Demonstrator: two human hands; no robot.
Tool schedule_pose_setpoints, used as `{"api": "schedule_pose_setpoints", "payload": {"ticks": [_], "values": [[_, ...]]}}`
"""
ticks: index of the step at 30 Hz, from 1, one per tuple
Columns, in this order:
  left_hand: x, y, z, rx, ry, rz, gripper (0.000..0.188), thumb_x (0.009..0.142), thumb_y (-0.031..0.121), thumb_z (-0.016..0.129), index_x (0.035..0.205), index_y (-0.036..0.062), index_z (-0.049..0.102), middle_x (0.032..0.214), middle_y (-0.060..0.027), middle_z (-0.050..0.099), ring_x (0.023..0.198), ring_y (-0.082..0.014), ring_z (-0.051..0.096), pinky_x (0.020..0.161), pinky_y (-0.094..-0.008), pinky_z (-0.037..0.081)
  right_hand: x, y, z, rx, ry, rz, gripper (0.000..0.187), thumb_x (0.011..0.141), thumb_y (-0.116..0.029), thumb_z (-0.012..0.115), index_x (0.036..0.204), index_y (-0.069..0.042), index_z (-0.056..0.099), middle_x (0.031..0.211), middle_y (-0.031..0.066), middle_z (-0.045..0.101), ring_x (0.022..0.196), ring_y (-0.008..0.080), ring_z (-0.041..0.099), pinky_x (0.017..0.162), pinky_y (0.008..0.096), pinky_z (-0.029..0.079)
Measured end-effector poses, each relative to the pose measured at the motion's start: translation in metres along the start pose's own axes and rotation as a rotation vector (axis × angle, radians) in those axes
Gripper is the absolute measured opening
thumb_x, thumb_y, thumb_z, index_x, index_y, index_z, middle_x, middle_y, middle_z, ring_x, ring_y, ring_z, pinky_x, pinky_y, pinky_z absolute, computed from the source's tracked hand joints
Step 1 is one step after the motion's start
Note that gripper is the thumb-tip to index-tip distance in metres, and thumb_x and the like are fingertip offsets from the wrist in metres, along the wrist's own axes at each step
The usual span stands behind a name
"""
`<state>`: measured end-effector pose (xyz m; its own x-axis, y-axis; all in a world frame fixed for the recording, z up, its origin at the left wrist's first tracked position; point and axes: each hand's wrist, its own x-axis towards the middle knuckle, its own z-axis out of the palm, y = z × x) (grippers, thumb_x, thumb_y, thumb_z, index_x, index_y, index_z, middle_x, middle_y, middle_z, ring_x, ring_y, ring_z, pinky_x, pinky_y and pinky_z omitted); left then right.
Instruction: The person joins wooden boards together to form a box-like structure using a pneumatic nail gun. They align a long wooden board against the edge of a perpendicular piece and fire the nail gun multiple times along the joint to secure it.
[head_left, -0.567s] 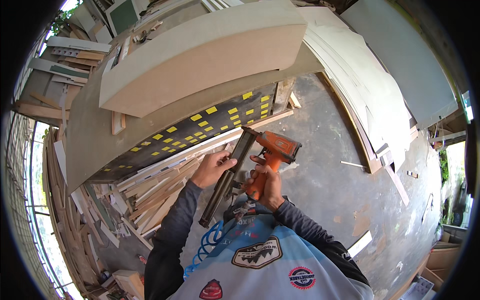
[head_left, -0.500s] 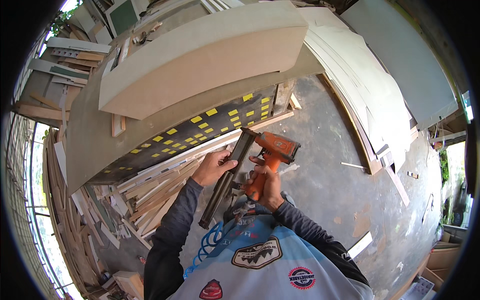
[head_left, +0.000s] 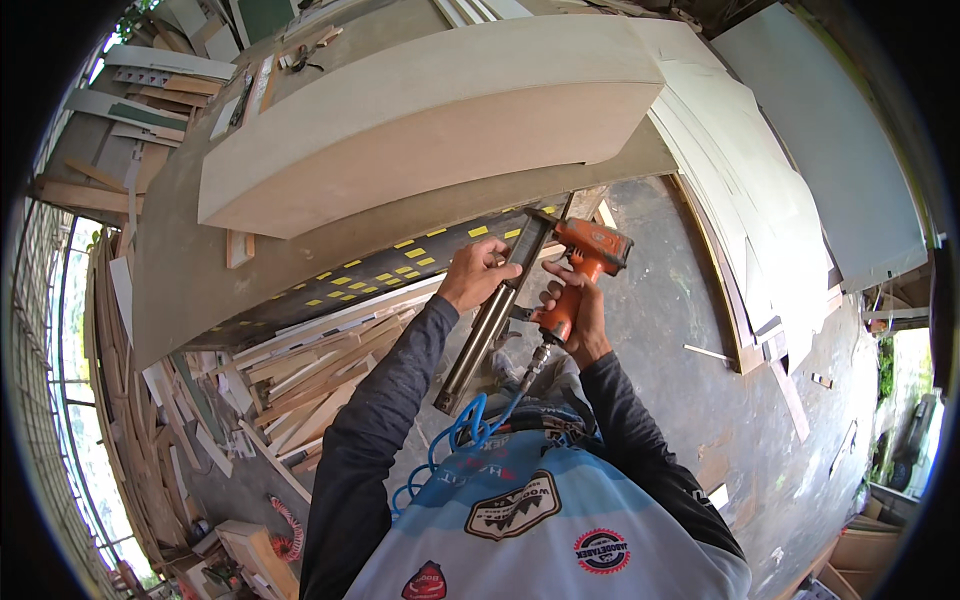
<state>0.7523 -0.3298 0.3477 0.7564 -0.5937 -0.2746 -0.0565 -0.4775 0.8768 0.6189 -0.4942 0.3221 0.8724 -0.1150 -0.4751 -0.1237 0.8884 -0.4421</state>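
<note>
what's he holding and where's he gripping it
An orange pneumatic nail gun. The right hand grips its handle; the left hand holds the long metal magazine near its top.

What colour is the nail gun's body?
Orange, on the pneumatic nail gun with a long metal magazine; the head view shows it.

Right hand [head_left: 578, 318] wrapped around orange grip of pneumatic nail gun [head_left: 585, 258], gun held up near edge of tabletop [head_left: 180, 290]. Left hand [head_left: 478, 275] grips long metal magazine [head_left: 490, 325] slanting down from gun nose. Blue coiled air hose [head_left: 455, 440] hangs from gun base, down across chest. Large pale curved board piece [head_left: 420, 115] lies on tabletop. Black strip with yellow marks [head_left: 400, 262] under tabletop edge. Offcut wood pile [head_left: 300, 365] on concrete floor [head_left: 690, 330] at left. Pale sheet boards [head_left: 740, 190] lean at right.
</note>
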Motion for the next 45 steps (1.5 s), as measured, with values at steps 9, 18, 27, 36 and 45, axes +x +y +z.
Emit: {"api": "schedule_pose_setpoints", "payload": {"ticks": [9, 18, 27, 36, 45], "values": [[-0.037, 0.001, 0.011, -0.262, -0.17, -0.078, 0.027, 0.084, 0.014, 0.072, 0.104, 0.0012, 0.059, 0.078, -0.0071, 0.066, 0.06, -0.0098, 0.06, 0.051, -0.0246, 0.044, -0.041, 0.022, -0.023, 0.362, -0.14, 0.187, 0.04, 0.093, -0.018, 0.053, 0.125, 0.007, 0.056, 0.072, 0.0032, 0.051, 0.063, 0.0174, 0.055, 0.056, 0.0379, 0.058], [-0.081, 0.009, -0.011, -0.48, -0.045, -0.099, 0.032, 0.088, 0.009, 0.07, 0.114, -0.0014, 0.056, 0.085, -0.0065, 0.067, 0.072, -0.0105, 0.064, 0.064, -0.022, 0.048, -0.041, 0.029, 0.004, 0.298, -0.244, 0.269, 0.034, 0.089, -0.012, 0.055, 0.118, 0.006, 0.059, 0.07, 0.0026, 0.055, 0.063, 0.0158, 0.057, 0.059, 0.04, 0.06], [-0.204, 0.04, -0.029, -0.182, -0.195, 0.07, 0.083, 0.082, 0.024, 0.078, 0.149, -0.0001, 0.035, 0.098, -0.0082, 0.062, 0.082, -0.0136, 0.061, 0.07, -0.0297, 0.049, -0.047, 0.034, -0.009, 0.439, -0.187, 0.181, 0.032, 0.09, -0.013, 0.053, 0.115, 0.005, 0.06, 0.071, 0.0031, 0.055, 0.062, 0.0169, 0.058, 0.06, 0.0449, 0.063], [-0.215, 0.02, 0.003, -0.669, 0.186, -0.18, 0.047, 0.084, 0.0, 0.056, 0.13, -0.0003, 0.048, 0.101, -0.0085, 0.061, 0.082, -0.0113, 0.057, 0.074, -0.0241, 0.044, -0.045, 0.042, -0.003, 0.411, -0.074, 0.097, 0.033, 0.088, -0.014, 0.051, 0.114, 0.004, 0.062, 0.071, 0.0034, 0.053, 0.064, 0.0184, 0.056, 0.058, 0.0448, 0.062], [-0.155, -0.011, -0.011, -0.696, 0.63, 0.093, 0.06, 0.103, 0.049, 0.038, 0.14, 0.0025, 0.045, 0.117, -0.0112, 0.058, 0.095, -0.0204, 0.062, 0.074, -0.032, 0.046, -0.026, 0.034, 0.02, 0.269, -0.055, -0.119, 0.035, 0.082, -0.014, 0.054, 0.111, 0.002, 0.062, 0.071, 0.0031, 0.049, 0.064, 0.0175, 0.052, 0.061, 0.0428, 0.056]]}}
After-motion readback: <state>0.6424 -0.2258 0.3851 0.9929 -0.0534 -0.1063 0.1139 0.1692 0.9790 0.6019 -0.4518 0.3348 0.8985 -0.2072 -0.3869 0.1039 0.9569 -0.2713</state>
